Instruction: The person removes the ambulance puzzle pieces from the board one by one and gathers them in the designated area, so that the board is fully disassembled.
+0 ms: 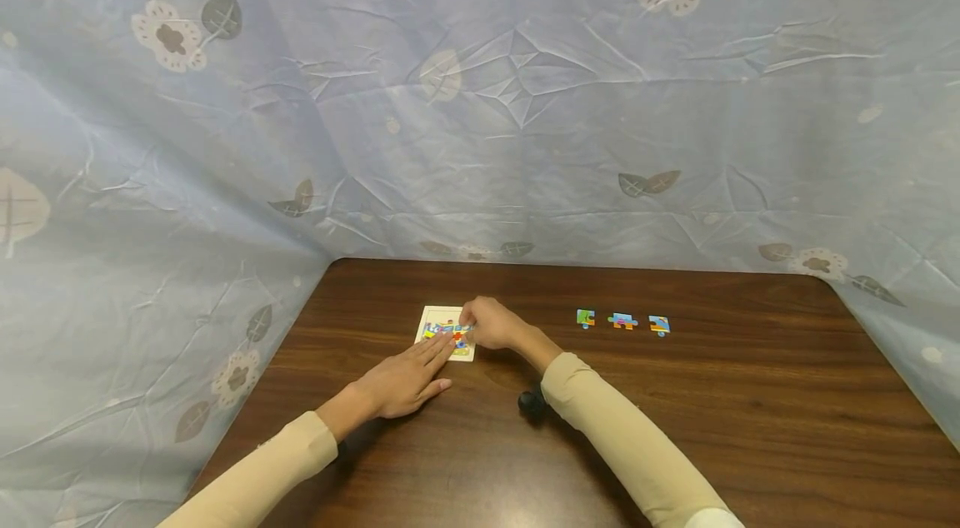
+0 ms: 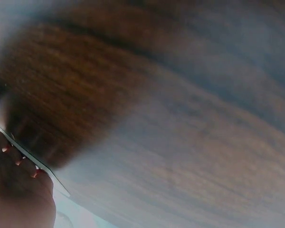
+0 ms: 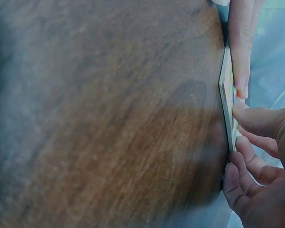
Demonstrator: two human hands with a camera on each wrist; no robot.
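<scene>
Sleeves (image 1: 630, 436) lead to the puzzle board (image 1: 441, 314) on the table (image 1: 765, 411), the straight-fingered left hand (image 1: 408, 378) apparently steadying it, bent fingers of the right hand (image 1: 493, 323) at its right edge, hold unclear, loose pieces (image 1: 622, 319) farther right.

puzzle board (image 1: 441, 312) partly hidden, left sleeve (image 1: 258, 471) cropped
</scene>
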